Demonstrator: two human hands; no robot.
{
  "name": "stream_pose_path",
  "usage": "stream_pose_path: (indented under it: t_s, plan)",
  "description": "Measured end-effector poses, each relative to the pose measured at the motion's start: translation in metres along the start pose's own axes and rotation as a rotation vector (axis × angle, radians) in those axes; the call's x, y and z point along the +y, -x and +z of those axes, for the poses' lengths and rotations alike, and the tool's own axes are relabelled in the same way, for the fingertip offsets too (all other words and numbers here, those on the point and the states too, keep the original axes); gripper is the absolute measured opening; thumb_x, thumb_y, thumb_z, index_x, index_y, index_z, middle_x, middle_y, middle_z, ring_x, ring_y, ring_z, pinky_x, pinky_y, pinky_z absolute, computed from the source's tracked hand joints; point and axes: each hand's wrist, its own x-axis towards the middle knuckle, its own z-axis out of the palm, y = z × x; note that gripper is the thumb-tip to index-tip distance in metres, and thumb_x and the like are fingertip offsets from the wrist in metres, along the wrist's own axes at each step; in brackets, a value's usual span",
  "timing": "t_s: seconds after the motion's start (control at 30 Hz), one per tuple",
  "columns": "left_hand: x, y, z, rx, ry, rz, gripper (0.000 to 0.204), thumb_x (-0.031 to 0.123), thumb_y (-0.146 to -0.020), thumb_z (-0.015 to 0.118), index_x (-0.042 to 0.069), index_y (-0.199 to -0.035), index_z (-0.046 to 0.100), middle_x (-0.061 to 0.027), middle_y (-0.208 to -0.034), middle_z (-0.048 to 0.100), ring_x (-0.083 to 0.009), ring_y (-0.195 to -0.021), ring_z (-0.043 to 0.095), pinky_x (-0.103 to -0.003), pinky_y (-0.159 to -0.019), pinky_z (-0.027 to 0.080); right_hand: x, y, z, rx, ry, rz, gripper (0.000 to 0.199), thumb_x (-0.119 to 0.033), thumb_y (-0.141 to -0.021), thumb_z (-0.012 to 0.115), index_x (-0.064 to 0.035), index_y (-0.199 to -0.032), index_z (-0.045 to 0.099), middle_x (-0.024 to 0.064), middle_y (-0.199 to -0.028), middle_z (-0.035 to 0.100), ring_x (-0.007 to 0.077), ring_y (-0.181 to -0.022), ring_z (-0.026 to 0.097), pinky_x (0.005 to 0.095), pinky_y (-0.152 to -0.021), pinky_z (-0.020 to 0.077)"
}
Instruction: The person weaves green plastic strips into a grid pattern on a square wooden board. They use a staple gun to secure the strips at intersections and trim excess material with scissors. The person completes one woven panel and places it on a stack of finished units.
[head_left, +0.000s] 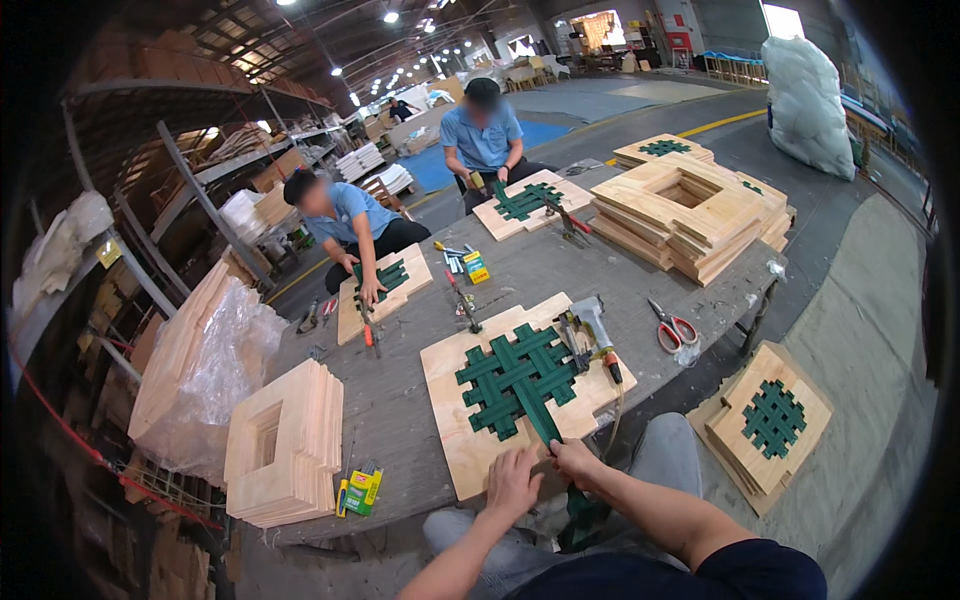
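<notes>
A green webbing strap [538,415] runs off the near edge of a square wooden frame [515,392] lying flat on the grey worktable [400,400], its opening filled with woven green webbing [516,377]. The right hand [577,461] pinches the strap at the frame's near edge; the left hand [512,483] rests on the wood just beside it, fingers loosely spread. A staple gun [592,330] lies on the frame's right side, red-handled scissors [673,327] nearby. Two co-workers [350,220] bend over similar frames across the table, beside a stack of frames [690,215].
</notes>
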Motion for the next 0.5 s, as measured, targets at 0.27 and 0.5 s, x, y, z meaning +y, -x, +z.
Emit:
stream_pose_path:
  t_s: [0.27, 0.5]
  plan:
    - [-0.015, -0.060, 0.015, -0.065, -0.050, 0.325, 0.090, 0.005, -0.073, 0.069, 0.009, -0.156, 0.035, -0.0158, -0.162, 0.033, -0.0454, -0.149, 0.029, -0.060, -0.121, 0.024, 0.027, 0.017, -0.001, 0.057, 0.153, -0.175, 0.025, -0.029, -0.102, 0.050, -0.0100, -0.088, 0.059, -0.0008, -0.069, 0.051, 0.0120, -0.049, 0.040, 0.0307, -0.043, 0.0299]
    - [-0.030, -0.057, 0.027, -0.004, -0.129, 0.419, 0.079, 0.008, -0.075, 0.065, 0.002, -0.151, 0.043, -0.0180, -0.156, 0.044, -0.0424, -0.144, 0.040, -0.056, -0.122, 0.026, 0.043, 0.029, -0.002, 0.053, 0.231, -0.202, 0.030, -0.028, -0.103, 0.048, -0.0060, -0.087, 0.060, 0.0033, -0.070, 0.055, 0.0152, -0.061, 0.050, 0.0352, -0.055, 0.0389]
